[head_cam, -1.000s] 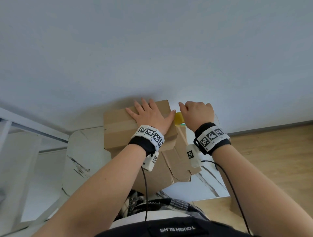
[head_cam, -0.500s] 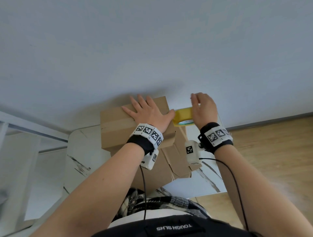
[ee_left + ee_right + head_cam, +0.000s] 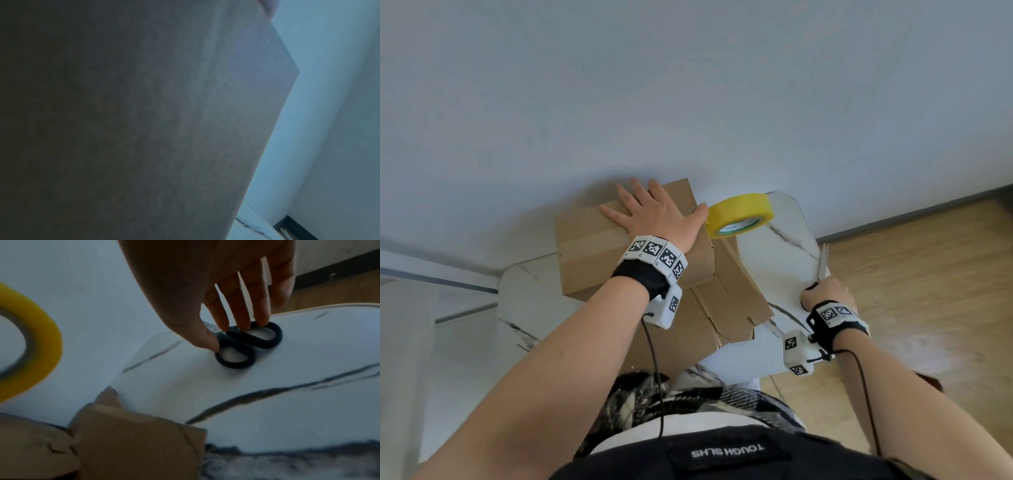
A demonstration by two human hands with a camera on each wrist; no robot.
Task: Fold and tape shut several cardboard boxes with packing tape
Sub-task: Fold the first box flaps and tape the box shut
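A taped brown cardboard box (image 3: 592, 253) stands on the white marble table (image 3: 784, 246). My left hand (image 3: 654, 219) lies flat on its top, fingers spread; the left wrist view is dark, filled by cardboard (image 3: 144, 113). A yellow tape roll (image 3: 739, 214) juts out from the box's right edge beside my left thumb, held by no hand; it also shows at the left edge as the tape roll (image 3: 41, 331). My right hand (image 3: 822, 294) is at the table's right edge. There the thumb and fingertips (image 3: 223, 321) pinch the black handles of the scissors (image 3: 248, 345).
Flattened cardboard (image 3: 722, 308) lies under and in front of the box. A pale wall rises right behind the table. Wooden floor (image 3: 928, 274) lies to the right, and the scissor blades (image 3: 823, 260) point away along the table's right edge.
My right hand let go of the tape roll and moved down and right to the scissors. The roll stays out from the box edge. The left hand stayed flat on the box.
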